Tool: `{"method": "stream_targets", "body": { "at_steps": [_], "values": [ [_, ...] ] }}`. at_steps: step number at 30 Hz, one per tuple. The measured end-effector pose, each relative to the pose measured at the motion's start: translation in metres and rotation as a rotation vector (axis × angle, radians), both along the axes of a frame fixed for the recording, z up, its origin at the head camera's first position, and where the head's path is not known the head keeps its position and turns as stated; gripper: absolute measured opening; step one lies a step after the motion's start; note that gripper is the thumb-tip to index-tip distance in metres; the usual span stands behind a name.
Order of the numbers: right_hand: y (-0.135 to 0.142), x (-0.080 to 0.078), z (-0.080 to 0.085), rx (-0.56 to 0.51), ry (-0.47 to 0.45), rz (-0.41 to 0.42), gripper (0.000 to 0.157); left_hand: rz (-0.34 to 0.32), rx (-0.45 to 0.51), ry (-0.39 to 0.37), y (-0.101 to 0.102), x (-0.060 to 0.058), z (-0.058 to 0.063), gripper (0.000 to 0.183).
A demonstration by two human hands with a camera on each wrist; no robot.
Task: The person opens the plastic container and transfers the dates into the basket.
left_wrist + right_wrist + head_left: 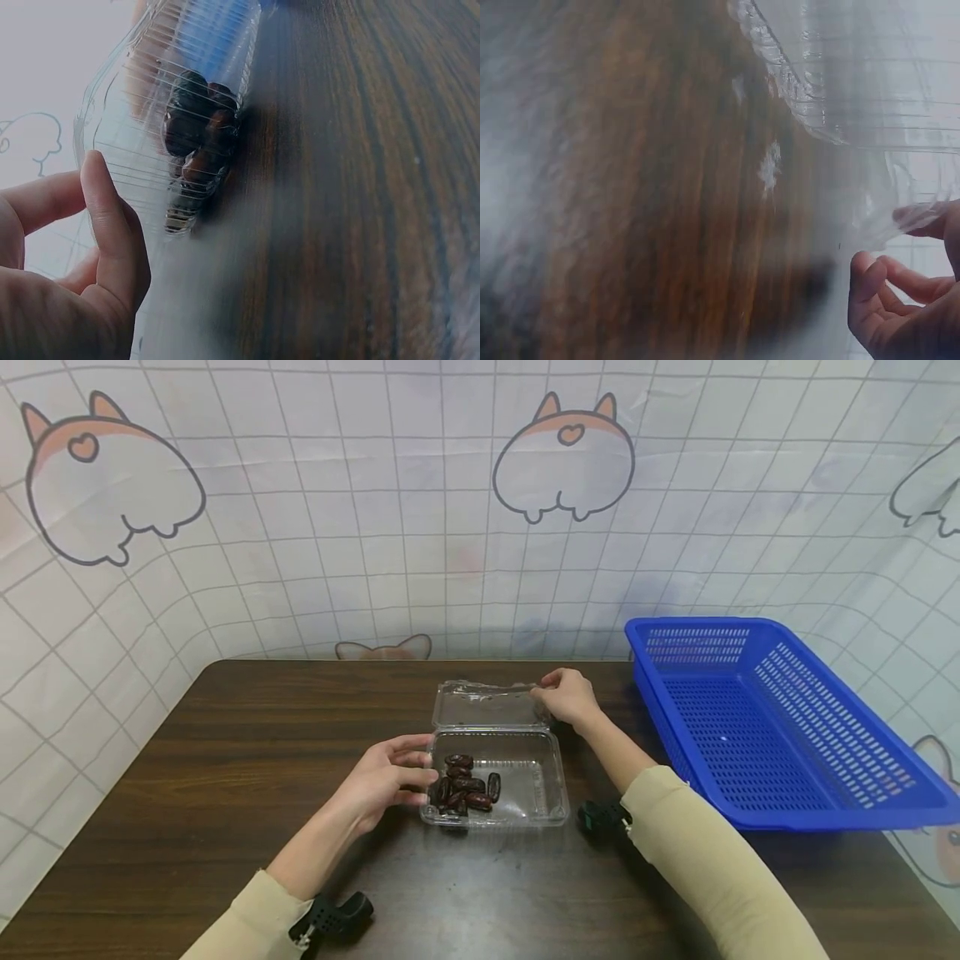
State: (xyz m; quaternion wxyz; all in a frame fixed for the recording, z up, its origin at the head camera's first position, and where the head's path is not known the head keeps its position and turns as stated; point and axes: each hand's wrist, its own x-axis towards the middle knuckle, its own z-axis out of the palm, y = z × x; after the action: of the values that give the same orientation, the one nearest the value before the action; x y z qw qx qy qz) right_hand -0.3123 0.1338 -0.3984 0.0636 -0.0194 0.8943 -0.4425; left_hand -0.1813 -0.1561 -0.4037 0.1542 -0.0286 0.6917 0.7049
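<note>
A clear plastic clamshell box [525,777] stands on the dark wooden table, its lid [487,706] swung back toward the wall. Several dark brown dates [468,785] lie in the left half of the box; the left wrist view shows the dates [199,135] through its ribbed side. My left hand [382,781] rests its spread fingers against the box's left rim. With thumb and fingers, my right hand [568,696] pinches the right part of the lid's far edge. In the right wrist view the thin clear plastic [922,217] runs between that hand's fingertips.
A blue perforated plastic basket [750,814] stands at the table's right side, close to my right forearm. Behind the wooden table [225,760] hangs a white grid-patterned cloth [390,527] with cartoon drawings. Dark wrist straps [330,917] sit at both sleeves.
</note>
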Motion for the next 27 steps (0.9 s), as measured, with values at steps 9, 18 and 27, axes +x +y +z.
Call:
{"method": "stream_targets", "body": {
  "at_steps": [9, 18, 27],
  "values": [
    [0.004, 0.007, 0.003, -0.011, 0.058, -0.013, 0.037, -0.01, 0.008, -0.006, -0.001, -0.002, -0.001, 0.059],
    [0.001, 0.017, 0.011, -0.04, 0.142, -0.02, 0.035, -0.036, -0.004, -0.002, -0.002, -0.003, -0.001, 0.058],
    [-0.002, 0.036, 0.027, -0.095, 0.186, 0.016, 0.031, -0.049, 0.019, -0.013, 0.0, -0.006, -0.002, 0.055]
  ]
}}
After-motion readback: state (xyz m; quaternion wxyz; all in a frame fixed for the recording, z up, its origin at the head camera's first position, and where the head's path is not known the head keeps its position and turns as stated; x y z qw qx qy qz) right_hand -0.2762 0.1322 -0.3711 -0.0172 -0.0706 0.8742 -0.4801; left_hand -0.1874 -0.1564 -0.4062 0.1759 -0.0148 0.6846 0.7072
